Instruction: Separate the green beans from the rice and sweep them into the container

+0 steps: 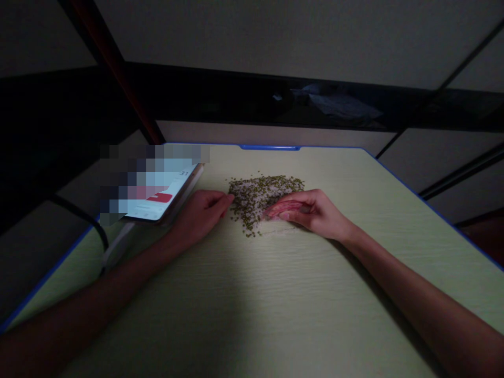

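Note:
A low, spread-out pile of small green beans mixed with whitish grains (pixel 255 197) lies on the pale wooden tabletop (pixel 244 294). My right hand (pixel 318 212) is at the pile's right side, closed around a reddish-pink, curved, streaked piece (pixel 285 209) whose kind I cannot make out. The tip of this piece reaches into the lower right of the pile. At the left edge of the pile rests my left hand (pixel 202 212), its fingers curled and thumb pressed in. Whether anything is inside those fingers is hidden.
A phone with a lit screen (pixel 155 202), partly pixelated, leans on a stand left of my left hand. A dark cable (pixel 84 218) runs beside it. Blue trim (pixel 270 147) edges the table. Behind it, a dark shelf holds a crumpled plastic bag (pixel 342 105).

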Action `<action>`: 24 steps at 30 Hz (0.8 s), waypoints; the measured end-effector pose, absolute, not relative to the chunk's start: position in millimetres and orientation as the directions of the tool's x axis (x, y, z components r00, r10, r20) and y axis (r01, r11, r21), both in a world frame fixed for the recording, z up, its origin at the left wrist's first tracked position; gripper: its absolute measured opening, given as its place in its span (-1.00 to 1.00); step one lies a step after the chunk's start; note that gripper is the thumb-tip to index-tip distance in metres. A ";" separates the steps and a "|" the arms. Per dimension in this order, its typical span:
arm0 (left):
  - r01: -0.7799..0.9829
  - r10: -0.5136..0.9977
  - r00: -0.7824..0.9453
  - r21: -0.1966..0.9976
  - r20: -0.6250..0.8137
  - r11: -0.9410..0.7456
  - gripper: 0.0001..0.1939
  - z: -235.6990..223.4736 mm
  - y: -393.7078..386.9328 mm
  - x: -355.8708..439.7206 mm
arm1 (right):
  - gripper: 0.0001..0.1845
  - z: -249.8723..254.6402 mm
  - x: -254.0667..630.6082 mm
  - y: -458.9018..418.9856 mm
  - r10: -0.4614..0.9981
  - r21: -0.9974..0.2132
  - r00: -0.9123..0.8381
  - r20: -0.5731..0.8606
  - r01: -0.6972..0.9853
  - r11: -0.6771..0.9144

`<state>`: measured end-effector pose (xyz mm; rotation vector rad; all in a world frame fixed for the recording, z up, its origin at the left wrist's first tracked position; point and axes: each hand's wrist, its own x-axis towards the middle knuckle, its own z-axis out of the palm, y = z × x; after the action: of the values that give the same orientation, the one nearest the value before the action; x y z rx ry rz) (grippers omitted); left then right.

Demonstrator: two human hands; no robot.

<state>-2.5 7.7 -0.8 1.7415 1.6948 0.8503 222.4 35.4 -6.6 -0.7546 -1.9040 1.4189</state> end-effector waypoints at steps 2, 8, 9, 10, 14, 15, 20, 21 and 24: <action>0.646 0.998 -0.007 0.762 0.061 -0.042 -0.60 -0.7 7.5 -2.5 | -0.84 -6.4 220.8 35.9 0.754 -0.963 -0.637 0.163 0.064 0.263; 0.648 0.999 -0.013 0.761 0.053 -0.032 -0.61 2.0 6.3 -1.4 | -0.82 -6.3 220.8 37.5 0.723 -0.978 -0.681 0.116 0.048 0.201; 0.648 0.998 -0.015 0.761 0.054 -0.031 -0.61 2.3 6.2 -1.2 | -0.82 -6.5 221.4 37.6 0.721 -0.981 -0.685 0.105 0.046 0.187; 0.649 0.998 -0.016 0.760 0.053 -0.030 -0.61 2.4 6.1 -1.1 | -0.82 -6.8 221.9 37.7 0.719 -0.983 -0.688 0.096 0.046 0.175; 0.646 0.999 -0.015 0.763 0.053 -0.030 -0.61 1.3 6.2 -1.5 | -0.82 -7.1 221.1 37.3 0.726 -0.986 -0.682 0.090 0.041 0.160; 0.646 0.999 -0.012 0.763 0.051 -0.032 -0.61 1.1 6.3 -1.7 | -0.82 -6.9 220.1 37.0 0.728 -0.986 -0.680 0.092 0.040 0.161; 0.649 0.998 -0.008 0.760 0.056 -0.037 -0.61 1.7 6.1 -1.5 | -0.84 -6.1 216.7 36.4 0.713 -0.986 -0.695 0.092 0.034 0.161; 0.648 0.998 -0.011 0.760 0.055 -0.035 -0.62 2.0 6.1 -1.3 | -0.84 -6.0 217.0 36.5 0.710 -0.987 -0.698 0.088 0.036 0.157; 0.647 0.999 -0.011 0.762 0.048 -0.030 -0.62 2.2 6.4 -1.2 | -0.84 -6.0 219.3 36.6 0.701 -0.989 -0.709 0.071 0.039 0.140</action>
<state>-1.2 6.4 2.2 1.7295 1.7098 0.8421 219.3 36.6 -6.0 -0.7080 -1.8889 1.6137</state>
